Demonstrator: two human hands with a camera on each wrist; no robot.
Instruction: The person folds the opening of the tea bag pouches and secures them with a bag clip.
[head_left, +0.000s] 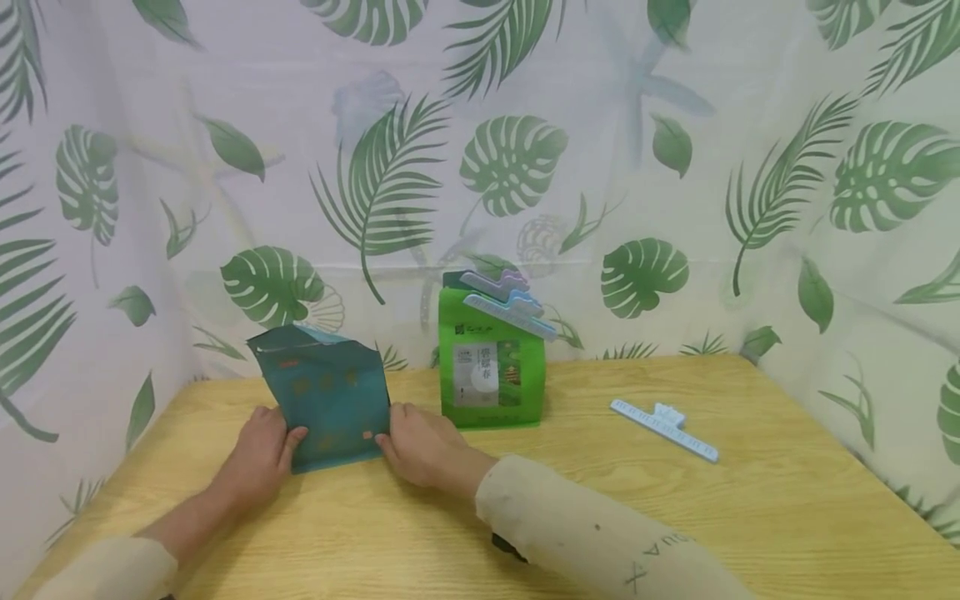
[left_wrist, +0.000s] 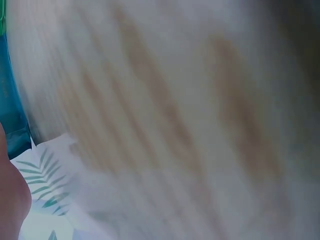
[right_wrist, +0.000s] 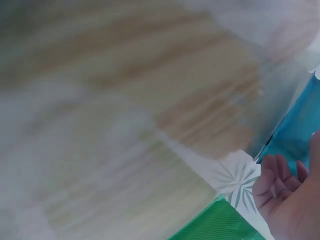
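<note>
A dark teal pouch bag (head_left: pixel 330 400) stands on the wooden table, its top edge gaping and uneven. My left hand (head_left: pixel 258 450) grips its lower left side, thumb across the front. At the lower right side, my right hand (head_left: pixel 423 442) pinches the bag with the thumb in front and the fingers at the edge. The left wrist view catches only a strip of the teal bag (left_wrist: pixel 12 100) beside part of the left hand (left_wrist: pixel 12 200). In the right wrist view, curled fingers of the right hand (right_wrist: pixel 285 195) lie against the teal bag (right_wrist: pixel 297 125).
Behind and right of the teal bag stands a bright green bag (head_left: pixel 491 367). A blue clip (head_left: pixel 513 315) and a purple clip (head_left: pixel 498 286) slant across its top area. Farther right, a pale blue clip (head_left: pixel 663 429) lies on the table (head_left: pixel 600 517). Leaf-printed cloth (head_left: pixel 585 75) hangs behind.
</note>
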